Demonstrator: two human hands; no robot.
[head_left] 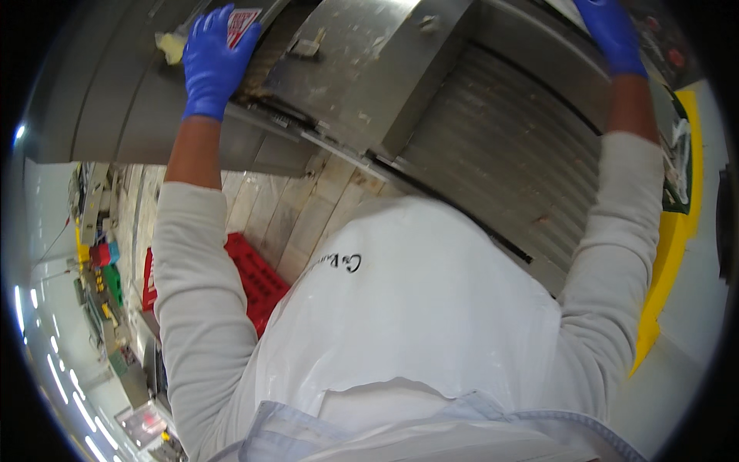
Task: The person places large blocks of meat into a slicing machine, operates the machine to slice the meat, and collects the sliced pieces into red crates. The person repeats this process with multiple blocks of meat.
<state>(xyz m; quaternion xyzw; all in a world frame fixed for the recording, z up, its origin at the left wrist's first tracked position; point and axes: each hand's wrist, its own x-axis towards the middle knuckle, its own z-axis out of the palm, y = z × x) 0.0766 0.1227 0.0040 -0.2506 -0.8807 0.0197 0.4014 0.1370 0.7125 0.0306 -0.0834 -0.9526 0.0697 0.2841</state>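
Observation:
My left hand (215, 65), in a blue glove, lies with its fingers stretched over the edge of a grey metal machine housing (108, 100). Its thumb side is next to a red and white triangular warning sticker (243, 26). A pale yellow scrap (170, 47) sits just left of the fingers. My right hand (612, 35), also blue-gloved, reaches to the upper right, and the picture's edge cuts off its fingers. Between my hands is a metal machine surface (339, 73) with small bits of residue, and a ribbed metal bed (500, 146) beside it.
A red plastic crate (258, 281) stands on the tiled floor (296, 212) behind my left arm. To the right are a yellow container edge (670, 262) and a green-edged tray or bin (679, 154). Cluttered work tables (104, 308) line the far left.

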